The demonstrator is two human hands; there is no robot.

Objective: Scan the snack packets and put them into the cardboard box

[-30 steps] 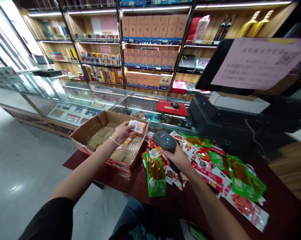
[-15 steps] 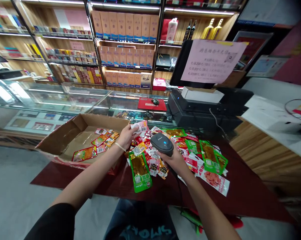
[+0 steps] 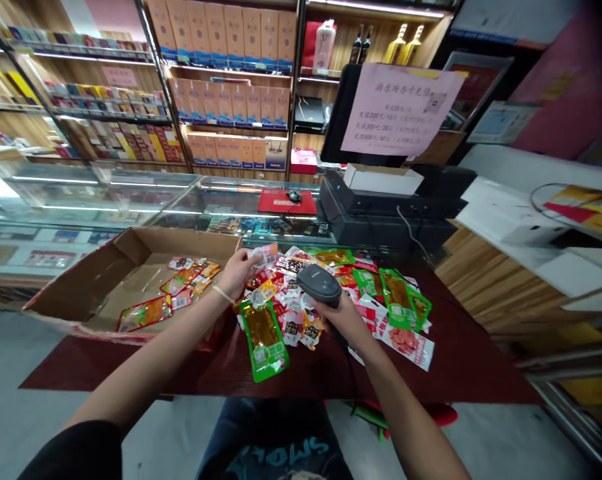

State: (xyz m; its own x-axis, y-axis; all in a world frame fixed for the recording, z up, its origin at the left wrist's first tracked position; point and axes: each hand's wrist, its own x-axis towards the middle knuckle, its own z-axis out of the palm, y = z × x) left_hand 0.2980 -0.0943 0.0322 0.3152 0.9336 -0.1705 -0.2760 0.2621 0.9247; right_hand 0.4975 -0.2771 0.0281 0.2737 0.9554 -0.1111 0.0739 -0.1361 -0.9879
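Between the fingers of my left hand (image 3: 238, 270) is a small pink-and-white snack packet (image 3: 265, 255), held over the left side of a heap of snack packets. My right hand (image 3: 341, 315) is wrapped around a dark grey barcode scanner (image 3: 319, 283), its head pointing left toward that packet. Beneath both hands lies the heap, with red, white and orange packets (image 3: 301, 327) in it. A green-edged packet (image 3: 265, 340) lies in front. More green packets (image 3: 399, 301) and a white packet with a meat picture (image 3: 408, 343) are on the right.
An open cardboard box (image 3: 88, 293) with several packets inside stands left on the dark red table (image 3: 181, 373). Behind are a glass counter, a red mouse pad (image 3: 287, 202) and a monitor (image 3: 341, 113) with a pink sheet over it. Stocked shelves line the back wall.
The whole scene has shifted left in view as the head turned slightly right. The scanner's blue light, lit before, no longer shows. Both hands keep their holds.
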